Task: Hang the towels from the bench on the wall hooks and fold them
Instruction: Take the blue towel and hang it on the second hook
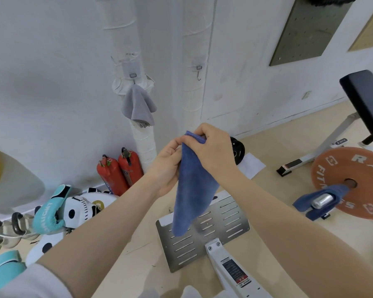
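A blue towel point(191, 190) hangs down in front of me, folded lengthwise. My right hand point(213, 147) pinches its top corner, and my left hand point(167, 166) grips the upper edge just beside it. A grey towel point(138, 106) hangs from the left wall hook point(132, 75) on a wrapped pipe. The right wall hook point(199, 70), on the second pipe, carries nothing. Another blue towel point(317, 202) is draped over the barbell sleeve at the right.
A perforated metal footplate point(222, 237) of a white machine lies on the floor below the towel. Two red fire extinguishers point(119, 171) stand by the wall. Boxing gloves and kettlebells point(15, 226) sit at the left. An orange weight plate point(353, 168) and a bench point(366, 97) are at the right.
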Demonstrator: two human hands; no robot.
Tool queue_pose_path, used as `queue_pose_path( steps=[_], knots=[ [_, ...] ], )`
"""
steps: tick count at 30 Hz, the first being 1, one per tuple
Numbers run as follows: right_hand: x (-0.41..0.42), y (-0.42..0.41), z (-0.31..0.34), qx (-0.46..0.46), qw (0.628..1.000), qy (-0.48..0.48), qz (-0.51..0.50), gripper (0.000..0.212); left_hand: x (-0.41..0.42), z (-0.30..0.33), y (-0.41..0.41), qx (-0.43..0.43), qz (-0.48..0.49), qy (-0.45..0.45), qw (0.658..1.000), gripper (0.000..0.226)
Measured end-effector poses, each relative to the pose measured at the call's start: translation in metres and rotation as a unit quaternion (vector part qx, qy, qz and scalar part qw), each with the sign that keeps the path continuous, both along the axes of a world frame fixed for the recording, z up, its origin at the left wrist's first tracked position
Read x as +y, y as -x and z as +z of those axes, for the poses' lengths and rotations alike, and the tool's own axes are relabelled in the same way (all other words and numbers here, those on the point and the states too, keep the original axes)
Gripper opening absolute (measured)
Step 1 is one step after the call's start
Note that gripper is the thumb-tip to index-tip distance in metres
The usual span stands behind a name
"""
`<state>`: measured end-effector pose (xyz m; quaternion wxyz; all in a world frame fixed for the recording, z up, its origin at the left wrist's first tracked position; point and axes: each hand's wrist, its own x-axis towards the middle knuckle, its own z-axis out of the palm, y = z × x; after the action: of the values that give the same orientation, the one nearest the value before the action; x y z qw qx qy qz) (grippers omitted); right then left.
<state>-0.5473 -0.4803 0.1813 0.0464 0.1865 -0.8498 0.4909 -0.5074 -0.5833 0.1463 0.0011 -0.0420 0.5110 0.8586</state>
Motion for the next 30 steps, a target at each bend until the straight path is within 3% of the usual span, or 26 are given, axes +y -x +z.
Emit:
queue_pose_path(
  steps=[3,7,13,20,26,28,30],
  knots=[
    [0.003,0.001,-0.003,-0.037,0.999,0.03,-0.023,0.029,0.001,-0.003,-0.001,-0.022,0.011,0.021,0.999,0.016],
    [0.011,0.003,-0.002,0.0,0.999,-0.041,-0.023,0.031,0.004,-0.001,-0.002,-0.02,-0.027,-0.017,0.999,0.032],
    [0.02,0.008,0.003,0.015,0.988,-0.149,-0.033,0.044,0.006,-0.005,-0.004,0.009,-0.006,0.064,0.998,0.03],
    [0.029,0.018,0.015,0.0,0.97,-0.223,0.098,0.05,0.006,0.001,0.003,-0.01,0.042,0.166,0.985,0.013],
    [0.054,0.02,0.012,-0.091,0.882,-0.352,0.299,0.039,-0.005,0.011,0.008,-0.016,0.107,0.231,0.967,0.018],
    [0.056,0.022,0.006,-0.044,0.856,-0.414,0.305,0.044,-0.01,0.008,0.009,-0.021,0.106,0.267,0.958,0.017],
    [0.058,0.024,0.003,0.08,0.812,-0.502,0.286,0.046,-0.014,0.004,0.009,-0.031,0.104,0.298,0.948,0.018]
  ],
)
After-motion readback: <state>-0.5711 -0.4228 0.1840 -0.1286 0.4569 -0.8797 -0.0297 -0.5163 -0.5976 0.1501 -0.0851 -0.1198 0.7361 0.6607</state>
